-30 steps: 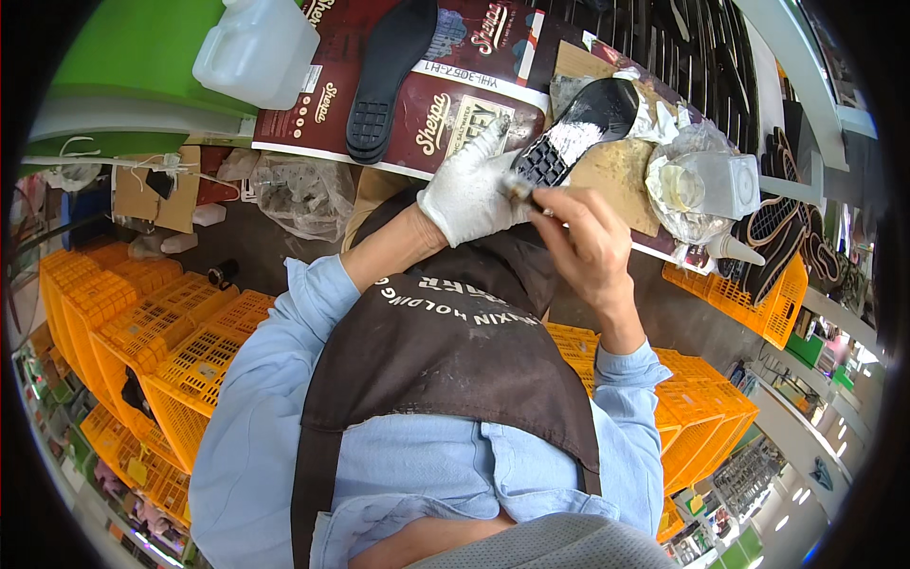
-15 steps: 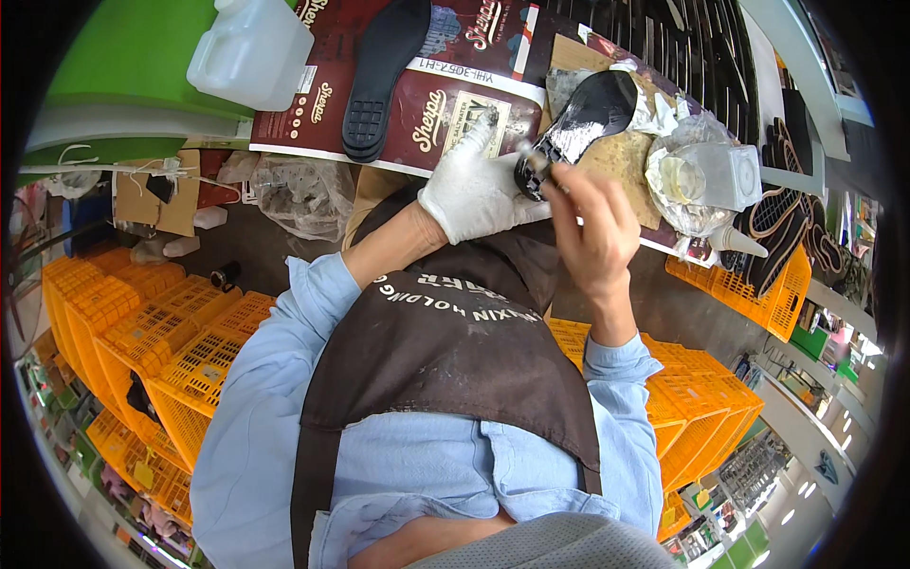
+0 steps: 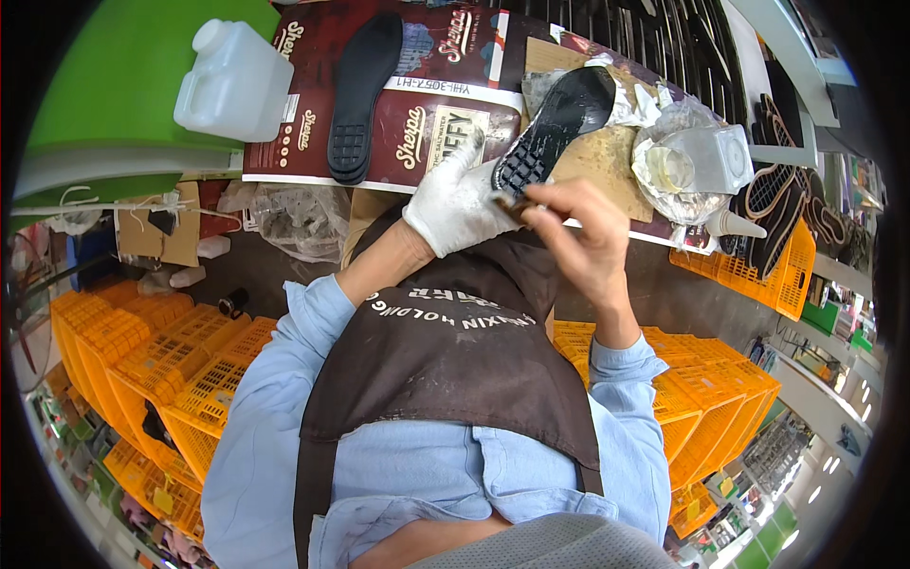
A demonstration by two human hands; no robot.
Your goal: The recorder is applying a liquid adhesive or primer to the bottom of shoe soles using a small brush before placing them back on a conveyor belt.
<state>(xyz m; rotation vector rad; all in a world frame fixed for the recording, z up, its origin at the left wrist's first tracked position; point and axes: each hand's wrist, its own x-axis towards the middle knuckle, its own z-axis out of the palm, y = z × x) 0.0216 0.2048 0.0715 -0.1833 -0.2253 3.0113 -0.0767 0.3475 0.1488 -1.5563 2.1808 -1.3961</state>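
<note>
A black shoe sole (image 3: 569,104) lies aslant over the board's near edge, with a gridded heel toward me and a wet-looking, whitish sheen along parts of its surface. My left hand (image 3: 460,204), in a white glove, is closed on the sole's heel end from the left. In my bare right hand (image 3: 590,232) a small brush (image 3: 509,201) is pinched between thumb and fingers. Its tip is at the near end of the heel; whether it touches the sole I cannot tell. The left fingertips are partly hidden behind the sole.
Stacked black soles (image 3: 365,90) lie on the dark red printed cardboard (image 3: 398,142), left of my hands. A white plastic jug (image 3: 235,85) stands farther left. To the right, a translucent container (image 3: 722,156) rests on crumpled plastic. Orange crates (image 3: 706,379) flank me on both sides.
My right hand and the brush have moved slightly down toward the heel's near end. The heel's grid shows more plainly, and less glossy shine shows on the sole. My left hand keeps its grip.
</note>
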